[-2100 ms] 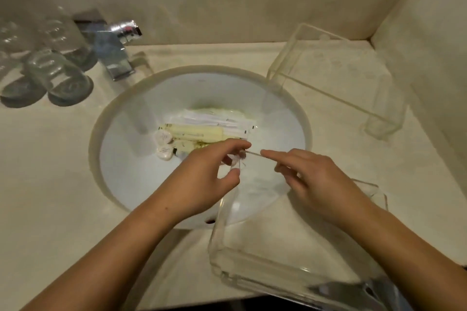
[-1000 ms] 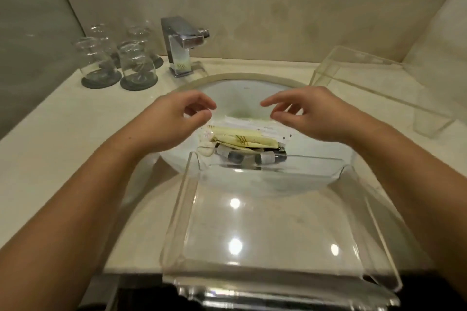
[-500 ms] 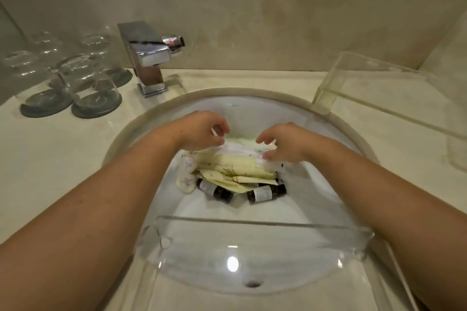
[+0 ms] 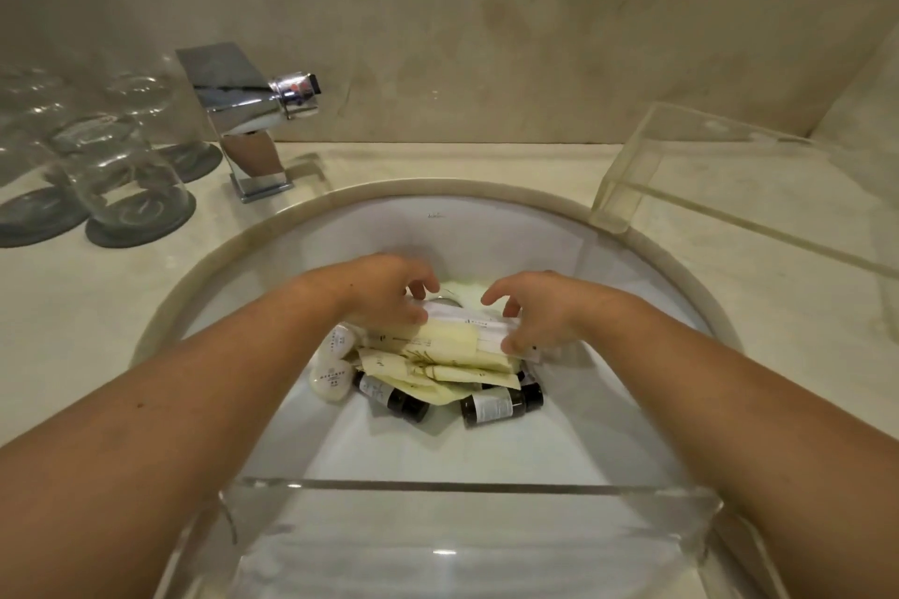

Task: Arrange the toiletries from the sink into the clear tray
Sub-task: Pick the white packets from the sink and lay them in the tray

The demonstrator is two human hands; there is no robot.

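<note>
Packets lie heaped mid-frame in the sink, their long axis running left to right. Left hand curls over their left end and right hand pinches the right end, both equally near. Clear tray sits at bottom centre, so the carry likely comes straight back.

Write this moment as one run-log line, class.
step: pick-up | left hand: grips sachet stack | right hand: grips its other end | bottles: in sink | clear tray: at sink's near edge
</note>
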